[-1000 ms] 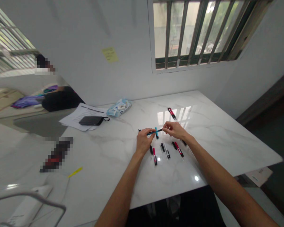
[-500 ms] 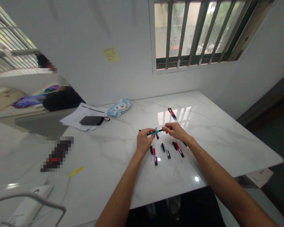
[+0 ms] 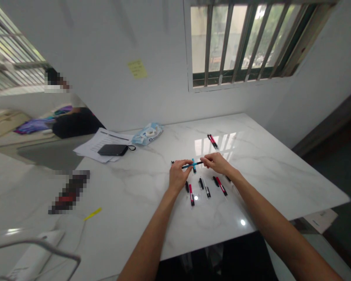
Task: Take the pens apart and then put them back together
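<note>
My left hand (image 3: pixel 179 175) and my right hand (image 3: pixel 215 162) hold a blue-and-black pen (image 3: pixel 198 163) level between them, just above the table. The left fingers pinch its left part; the right fingertips close on its black right end. Under it lies another blue pen (image 3: pixel 194 170). Nearer me rest a red pen (image 3: pixel 192 196) beside a black cap (image 3: pixel 187 187), a clear-and-black pen (image 3: pixel 207 190) beside a second black cap (image 3: pixel 201 183), and another red pen (image 3: pixel 222 187) beside a third cap (image 3: pixel 215 181). A dark piece (image 3: pixel 228 178) is partly hidden by my right forearm.
Red-and-black pens (image 3: pixel 213 141) lie farther back on the white marbled table (image 3: pixel 269 164). To the left are a blue packet (image 3: pixel 148 134), papers (image 3: pixel 86 147), a black pouch-like device (image 3: pixel 112 150) and a yellow strip (image 3: pixel 93 214). A wall stands behind.
Both hands keep their grip on the pen in almost the same place. The whole view has shifted very slightly; nothing else has visibly moved.
</note>
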Action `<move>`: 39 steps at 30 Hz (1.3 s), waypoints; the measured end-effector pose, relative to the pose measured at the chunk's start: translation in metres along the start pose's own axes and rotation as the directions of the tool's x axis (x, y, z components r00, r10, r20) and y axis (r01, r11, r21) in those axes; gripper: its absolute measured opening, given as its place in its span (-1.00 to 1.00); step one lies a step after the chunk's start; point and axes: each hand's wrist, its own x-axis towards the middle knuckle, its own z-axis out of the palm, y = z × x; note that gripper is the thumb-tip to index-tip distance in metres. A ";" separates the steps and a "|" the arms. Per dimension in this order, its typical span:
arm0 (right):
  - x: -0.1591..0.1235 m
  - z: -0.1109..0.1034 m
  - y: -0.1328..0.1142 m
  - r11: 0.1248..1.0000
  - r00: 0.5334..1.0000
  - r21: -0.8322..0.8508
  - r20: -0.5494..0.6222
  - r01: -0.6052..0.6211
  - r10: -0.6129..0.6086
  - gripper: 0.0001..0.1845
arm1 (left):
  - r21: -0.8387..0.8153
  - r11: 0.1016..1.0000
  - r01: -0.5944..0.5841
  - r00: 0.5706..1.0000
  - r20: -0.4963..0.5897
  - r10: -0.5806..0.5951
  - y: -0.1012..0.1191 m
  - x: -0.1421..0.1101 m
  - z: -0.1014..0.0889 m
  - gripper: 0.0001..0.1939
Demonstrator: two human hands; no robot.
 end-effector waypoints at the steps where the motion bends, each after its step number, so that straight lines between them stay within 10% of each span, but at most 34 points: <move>1: 0.000 0.001 0.000 1.000 1.000 0.003 0.005 -0.005 0.005 -0.45 | 0.008 1.000 -0.004 1.000 0.000 0.004 0.000 0.000 0.000 -0.84; 19: 0.012 0.010 0.016 0.854 0.931 0.518 -0.337 0.055 0.144 -0.68 | 0.030 0.999 -0.021 0.974 -0.224 0.028 -0.005 0.006 -0.012 -0.76; 24: 0.009 0.002 0.042 0.956 0.786 0.274 -0.566 -0.103 0.247 -0.76 | 0.025 0.999 0.025 0.970 -0.244 -0.018 -0.008 0.006 -0.014 -0.80; 32: 0.016 0.003 0.054 0.875 0.911 -0.388 -0.392 -0.290 0.128 -0.86 | 0.000 1.000 0.026 0.971 -0.238 -0.026 -0.007 0.003 -0.011 -0.82; 39: 0.055 0.002 0.048 0.737 0.910 -0.551 -0.354 -0.390 0.217 -0.83 | -0.014 0.999 0.038 0.975 -0.218 -0.040 -0.009 0.003 -0.011 -0.77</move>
